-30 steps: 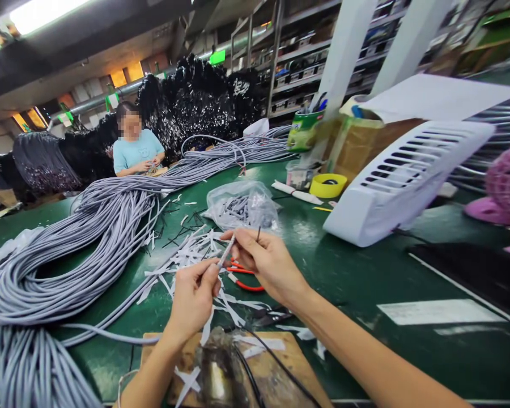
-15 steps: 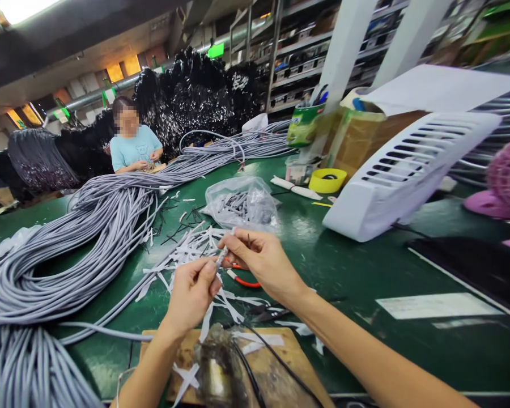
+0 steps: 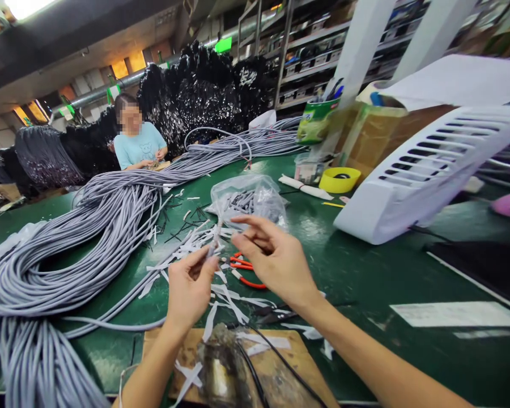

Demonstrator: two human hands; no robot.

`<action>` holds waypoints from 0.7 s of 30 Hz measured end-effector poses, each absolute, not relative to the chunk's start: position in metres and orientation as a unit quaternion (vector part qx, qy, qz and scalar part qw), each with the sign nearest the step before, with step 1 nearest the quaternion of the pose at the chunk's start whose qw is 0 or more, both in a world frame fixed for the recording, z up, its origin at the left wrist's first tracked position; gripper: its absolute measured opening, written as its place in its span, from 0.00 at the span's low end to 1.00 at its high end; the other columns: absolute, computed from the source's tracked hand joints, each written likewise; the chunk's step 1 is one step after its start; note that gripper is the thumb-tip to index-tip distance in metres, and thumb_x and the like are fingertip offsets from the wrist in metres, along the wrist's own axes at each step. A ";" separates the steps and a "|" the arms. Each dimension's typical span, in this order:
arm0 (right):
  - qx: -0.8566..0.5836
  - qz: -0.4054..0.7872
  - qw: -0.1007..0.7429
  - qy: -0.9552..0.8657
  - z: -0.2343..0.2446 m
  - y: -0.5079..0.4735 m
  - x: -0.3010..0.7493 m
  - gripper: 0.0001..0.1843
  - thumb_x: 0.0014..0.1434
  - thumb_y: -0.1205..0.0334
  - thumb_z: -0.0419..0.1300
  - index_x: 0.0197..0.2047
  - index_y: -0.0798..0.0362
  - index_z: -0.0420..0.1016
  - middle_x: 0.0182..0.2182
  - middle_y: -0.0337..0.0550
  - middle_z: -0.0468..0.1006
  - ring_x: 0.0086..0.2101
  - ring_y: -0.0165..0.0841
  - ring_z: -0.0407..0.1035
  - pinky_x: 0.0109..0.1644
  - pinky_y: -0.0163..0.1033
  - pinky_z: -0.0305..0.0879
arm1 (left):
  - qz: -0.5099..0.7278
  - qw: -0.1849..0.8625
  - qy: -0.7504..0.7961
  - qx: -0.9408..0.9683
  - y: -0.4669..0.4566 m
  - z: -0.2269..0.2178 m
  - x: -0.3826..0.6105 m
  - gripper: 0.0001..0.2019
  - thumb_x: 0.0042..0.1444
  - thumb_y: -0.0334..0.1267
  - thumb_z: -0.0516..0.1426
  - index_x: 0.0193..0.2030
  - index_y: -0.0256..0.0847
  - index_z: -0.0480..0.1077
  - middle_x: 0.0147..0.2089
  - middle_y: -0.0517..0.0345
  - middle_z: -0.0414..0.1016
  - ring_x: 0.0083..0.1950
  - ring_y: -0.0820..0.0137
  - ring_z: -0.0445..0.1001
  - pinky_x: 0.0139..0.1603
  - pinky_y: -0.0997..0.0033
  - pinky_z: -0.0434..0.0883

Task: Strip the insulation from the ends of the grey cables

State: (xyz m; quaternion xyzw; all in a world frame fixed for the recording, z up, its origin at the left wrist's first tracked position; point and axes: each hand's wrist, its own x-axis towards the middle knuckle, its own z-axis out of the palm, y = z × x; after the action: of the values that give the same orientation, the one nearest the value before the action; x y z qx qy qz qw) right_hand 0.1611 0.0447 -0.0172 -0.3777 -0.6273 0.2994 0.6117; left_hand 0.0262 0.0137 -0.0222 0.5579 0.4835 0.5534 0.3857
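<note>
My left hand [image 3: 190, 289] pinches a grey cable [image 3: 213, 242] between thumb and fingers, its pale end pointing up. To the right of that end, my right hand [image 3: 283, 263] is half curled, with thumb and forefinger apart and nothing visible between them. Behind and below the hands lie white strips [image 3: 232, 303] and a pair of scissors or cutters with orange handles [image 3: 250, 279]. A clear plastic bag [image 3: 276, 198] of small grey pieces sits just beyond my right hand.
A large grey cable bundle [image 3: 106, 215] spreads over the left side. In front is a wooden board [image 3: 297, 368] with a metal cylinder [image 3: 219, 377] and black cords. To the right stand a white slotted casing [image 3: 365, 212] and yellow tape [image 3: 340, 180]. A co-worker [image 3: 140, 141] sits across.
My right hand has come off the cable end and its fingers have spread. The left hand keeps its pinch, with the cable now more upright. The view has shifted slightly.
</note>
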 end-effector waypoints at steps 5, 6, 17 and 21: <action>-0.378 0.066 0.575 -0.723 -0.024 0.037 0.155 0.10 0.59 0.61 0.51 0.30 0.54 0.70 0.23 0.38 0.74 0.23 0.27 0.68 0.27 0.31 0.61 | 0.592 0.306 0.502 0.551 0.015 -0.020 0.022 0.14 0.52 0.42 0.56 0.37 0.33 0.77 0.21 0.60 0.64 0.22 0.77 0.58 0.23 0.77 0.58; -0.372 0.046 0.569 -0.732 -0.025 0.035 0.154 0.10 0.59 0.63 0.51 0.29 0.54 0.70 0.24 0.39 0.75 0.24 0.27 0.69 0.27 0.31 0.61 | 0.597 0.291 0.503 0.553 0.014 -0.019 0.022 0.13 0.52 0.41 0.56 0.36 0.33 0.77 0.21 0.60 0.65 0.23 0.76 0.59 0.23 0.77 0.58; -0.367 0.050 0.570 -0.733 -0.025 0.033 0.152 0.09 0.59 0.66 0.52 0.28 0.54 0.69 0.24 0.39 0.76 0.25 0.27 0.70 0.25 0.30 0.61 | 0.580 0.253 0.504 0.588 0.010 -0.019 0.024 0.09 0.51 0.37 0.58 0.36 0.37 0.78 0.27 0.56 0.74 0.26 0.74 0.65 0.25 0.76 0.62; -0.372 0.042 0.575 -0.727 -0.024 0.032 0.152 0.09 0.59 0.66 0.52 0.28 0.54 0.69 0.23 0.38 0.75 0.24 0.27 0.69 0.25 0.30 0.61 | 0.582 0.232 0.505 0.594 0.010 -0.019 0.024 0.09 0.51 0.36 0.58 0.36 0.38 0.78 0.28 0.55 0.75 0.27 0.73 0.67 0.27 0.75 0.62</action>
State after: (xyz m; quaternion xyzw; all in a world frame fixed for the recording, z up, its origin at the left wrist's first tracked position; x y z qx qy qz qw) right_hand 0.1519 0.0317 -0.0242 -0.3723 -0.7271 0.0415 0.5753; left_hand 0.0238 0.0095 -0.0186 0.5943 0.5046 0.5815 0.2323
